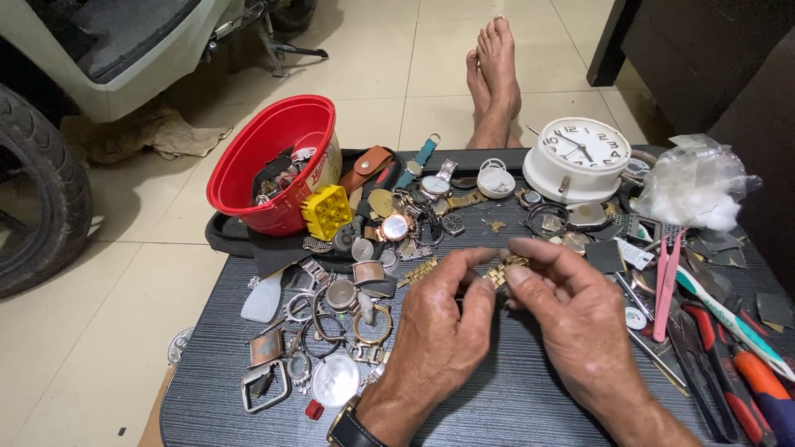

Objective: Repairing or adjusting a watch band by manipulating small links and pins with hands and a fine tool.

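My left hand (443,327) and my right hand (571,310) meet over the middle of a dark grey striped table (513,397). Between their fingertips they pinch a small gold-coloured metal watch band piece (503,271). Both thumbs and forefingers close on it from either side. A dark watch sits on my left wrist (348,426). Just beyond the hands lie several watches, among them a rose-gold one (396,227), and a loose gold bracelet segment (416,272).
A red bowl (277,161) holding watch parts tilts at the back left beside a yellow block tool (326,212). A white alarm clock (578,159) and a plastic bag (694,184) stand back right. Pink tweezers (665,281) and pliers (729,372) lie right. Watch cases (331,331) lie left. Bare feet (494,79) rest on the tiled floor.
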